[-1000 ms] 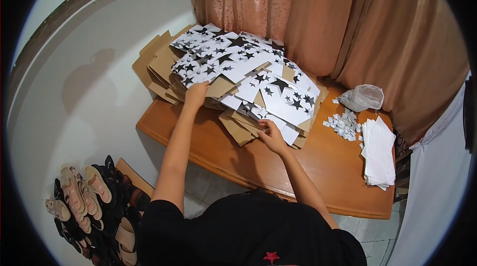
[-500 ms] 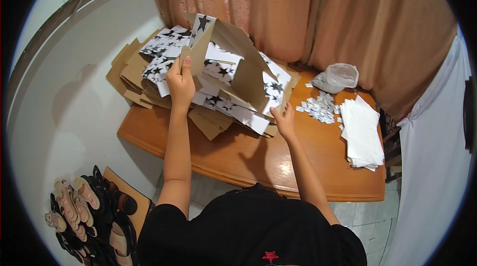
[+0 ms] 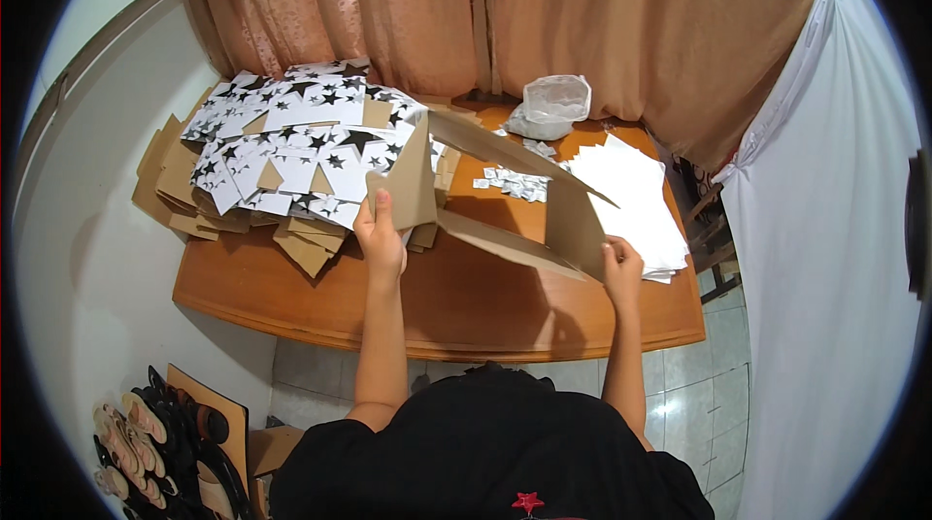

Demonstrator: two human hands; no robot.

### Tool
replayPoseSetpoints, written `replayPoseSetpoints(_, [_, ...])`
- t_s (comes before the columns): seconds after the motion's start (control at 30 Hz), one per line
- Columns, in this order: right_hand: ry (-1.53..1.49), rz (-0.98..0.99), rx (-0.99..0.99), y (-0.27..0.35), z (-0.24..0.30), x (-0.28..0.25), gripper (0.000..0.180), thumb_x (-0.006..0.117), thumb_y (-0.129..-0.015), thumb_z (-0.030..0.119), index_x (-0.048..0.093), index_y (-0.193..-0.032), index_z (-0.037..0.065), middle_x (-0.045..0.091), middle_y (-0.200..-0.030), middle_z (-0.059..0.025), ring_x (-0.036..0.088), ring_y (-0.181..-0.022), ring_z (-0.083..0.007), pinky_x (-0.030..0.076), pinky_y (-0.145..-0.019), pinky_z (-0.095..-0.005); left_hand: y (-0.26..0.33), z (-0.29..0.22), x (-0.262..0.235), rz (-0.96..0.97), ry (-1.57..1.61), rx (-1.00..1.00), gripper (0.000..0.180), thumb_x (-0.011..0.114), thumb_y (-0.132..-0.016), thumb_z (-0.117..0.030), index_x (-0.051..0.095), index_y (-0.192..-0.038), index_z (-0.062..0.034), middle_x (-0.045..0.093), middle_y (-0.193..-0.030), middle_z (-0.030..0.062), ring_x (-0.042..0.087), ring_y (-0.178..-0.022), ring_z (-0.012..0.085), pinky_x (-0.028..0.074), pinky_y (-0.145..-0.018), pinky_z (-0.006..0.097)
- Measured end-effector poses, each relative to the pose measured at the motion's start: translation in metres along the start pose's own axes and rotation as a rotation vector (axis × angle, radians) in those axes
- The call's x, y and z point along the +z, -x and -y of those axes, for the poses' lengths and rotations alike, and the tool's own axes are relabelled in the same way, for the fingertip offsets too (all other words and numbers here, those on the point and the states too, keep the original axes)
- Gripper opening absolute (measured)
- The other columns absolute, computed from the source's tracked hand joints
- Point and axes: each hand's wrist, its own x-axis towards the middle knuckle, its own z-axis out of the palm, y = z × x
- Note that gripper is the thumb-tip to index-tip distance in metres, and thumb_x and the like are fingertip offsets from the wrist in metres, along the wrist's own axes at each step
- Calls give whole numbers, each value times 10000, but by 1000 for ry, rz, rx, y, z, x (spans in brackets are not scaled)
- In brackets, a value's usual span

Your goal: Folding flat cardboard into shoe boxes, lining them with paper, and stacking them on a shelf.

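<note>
A partly unfolded brown cardboard box (image 3: 575, 232) is held up above the table, its sides standing apart like a frame with an open middle. My left hand (image 3: 382, 243) grips its left end, thumb on the near face. At the opposite end, my right hand (image 3: 621, 268) pinches the lower right corner. Behind my left hand lies a heap of flat cardboard boxes (image 3: 316, 112), white with black stars on one side and plain brown on the other.
Small white packets (image 3: 515, 185) lie beside a clear plastic bag (image 3: 556, 102) at the back. A stack of white sheets (image 3: 631, 200) rests on the right of the wooden table (image 3: 466, 321). Shoes (image 3: 146, 442) stand on a rack at lower left; curtains hang behind.
The box has moved right and nearer, off the heap, with both hands still on it. My view has shifted, so the table sits further left in the picture.
</note>
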Motion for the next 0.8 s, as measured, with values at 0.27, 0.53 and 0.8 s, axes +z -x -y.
replayPoseSetpoints(0.27, [-177,45,-26,9,-32,-53,167,547,-840,98,620,-918,-30,612,-735,-81,537,-691,-120,435,-637,-260,67,10,-46,-95,-84,-354,330,500,-940,-237,511,-1118,40,603,-997,93,602,-839,147,513,-725,288])
replayPoseSetpoints(0.53, [-76,270,133,-22,-73,-44,182,566,-801,38,607,-969,-16,618,-894,-70,549,-841,-125,430,-762,-252,73,41,-76,-21,-550,-396,235,492,-928,-139,561,-1035,58,620,-895,91,590,-730,139,502,-604,277])
replayPoseSetpoints(0.8, [-264,257,105,-18,-124,-14,167,577,-792,75,622,-938,5,572,-742,-41,501,-682,-113,429,-634,-265,77,60,-83,-150,-593,-543,232,522,-910,-135,579,-1025,59,611,-850,68,576,-712,123,483,-610,272])
